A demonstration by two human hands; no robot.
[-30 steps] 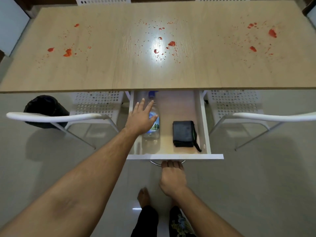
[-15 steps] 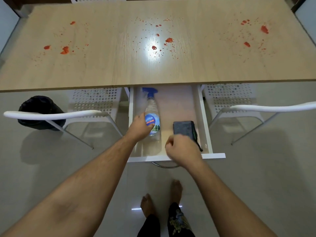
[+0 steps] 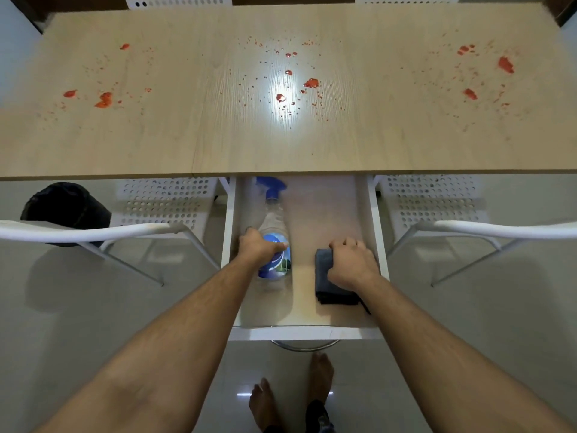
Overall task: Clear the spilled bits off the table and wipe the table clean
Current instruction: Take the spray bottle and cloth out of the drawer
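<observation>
Both hands work in the open white drawer [image 3: 230, 245]: the left hand [image 3: 260, 246] wraps the clear blue-labelled spray bottle [image 3: 274, 245] by the left wall, and the right hand [image 3: 351, 264] closes on the folded dark grey cloth [image 3: 323, 270] near the right wall. Lift both straight up, keeping the nozzle clear of the wooden table's [image 3: 281, 145] near edge.

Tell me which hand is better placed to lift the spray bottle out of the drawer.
Left. The left hand is already wrapped around the spray bottle in the open drawer, while the right hand rests on the folded dark cloth beside it.
</observation>
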